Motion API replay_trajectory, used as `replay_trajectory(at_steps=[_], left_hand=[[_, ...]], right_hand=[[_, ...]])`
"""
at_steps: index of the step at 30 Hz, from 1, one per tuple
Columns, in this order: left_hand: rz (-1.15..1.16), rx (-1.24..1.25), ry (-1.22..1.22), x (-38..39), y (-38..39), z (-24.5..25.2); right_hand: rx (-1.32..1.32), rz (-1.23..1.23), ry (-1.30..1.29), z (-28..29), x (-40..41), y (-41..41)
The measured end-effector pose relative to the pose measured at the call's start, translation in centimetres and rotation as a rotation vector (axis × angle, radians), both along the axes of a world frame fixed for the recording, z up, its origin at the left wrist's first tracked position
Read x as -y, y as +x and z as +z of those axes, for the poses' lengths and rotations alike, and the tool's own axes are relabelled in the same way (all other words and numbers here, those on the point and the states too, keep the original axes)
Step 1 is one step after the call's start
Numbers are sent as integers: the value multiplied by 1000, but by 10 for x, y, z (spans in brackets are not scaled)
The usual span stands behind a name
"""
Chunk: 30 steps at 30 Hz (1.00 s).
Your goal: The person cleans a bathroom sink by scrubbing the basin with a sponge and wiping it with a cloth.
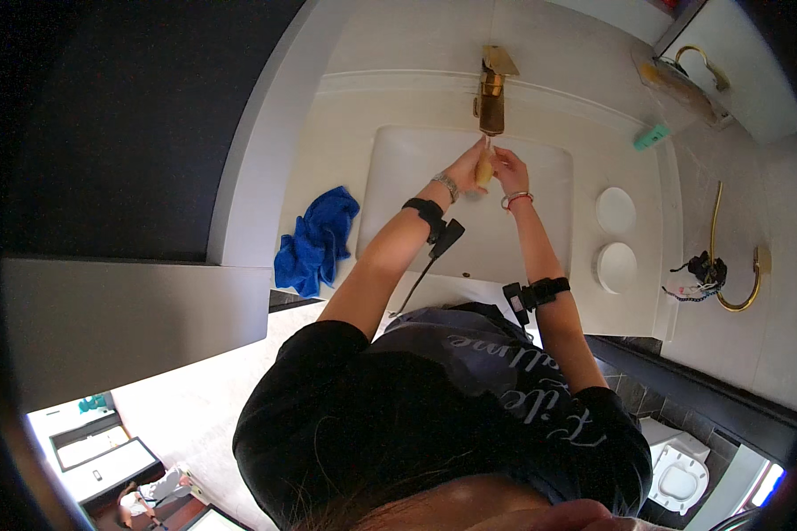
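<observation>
A yellowish oblong object [484, 169], too small to identify surely, is between my hands over the white sink basin [425, 245]. My left hand [466, 170] grips it from the left. From the right, the bent fingers of my right hand [511, 170] reach its side, and whether they grip it is unclear. Just beyond both hands, the brass-coloured faucet [492, 99] extends over the basin, its spout near my fingertips. I cannot make out clearly whether water runs.
Left of the basin lies a crumpled blue cloth [315, 242]. Two round white objects [616, 210] sit on the right of the countertop [588, 305], with a green box [651, 137] farther back. A brass-coloured hook [744, 302] is on the right wall. Cabling trails from my left forearm strap.
</observation>
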<state>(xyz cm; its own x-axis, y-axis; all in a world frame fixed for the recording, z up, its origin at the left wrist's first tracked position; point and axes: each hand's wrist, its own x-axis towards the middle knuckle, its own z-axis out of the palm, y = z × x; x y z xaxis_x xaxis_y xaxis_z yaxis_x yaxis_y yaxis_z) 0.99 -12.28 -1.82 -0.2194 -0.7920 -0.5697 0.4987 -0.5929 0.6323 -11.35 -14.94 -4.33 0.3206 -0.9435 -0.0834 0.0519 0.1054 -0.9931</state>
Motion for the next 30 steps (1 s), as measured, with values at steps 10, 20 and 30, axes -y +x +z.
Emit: replay_trajectory(at_steps=[10,20,30], left_hand=[[396,271,-218,5,14,-47],[36,875,-419,18,23,-73],[91,657,-441,0,8,-58]], right_hand=[[-212,-207,47,-19,-15,-6],[-434,144,328,-39,4,-20],[666,308,879,-5,-4,24]])
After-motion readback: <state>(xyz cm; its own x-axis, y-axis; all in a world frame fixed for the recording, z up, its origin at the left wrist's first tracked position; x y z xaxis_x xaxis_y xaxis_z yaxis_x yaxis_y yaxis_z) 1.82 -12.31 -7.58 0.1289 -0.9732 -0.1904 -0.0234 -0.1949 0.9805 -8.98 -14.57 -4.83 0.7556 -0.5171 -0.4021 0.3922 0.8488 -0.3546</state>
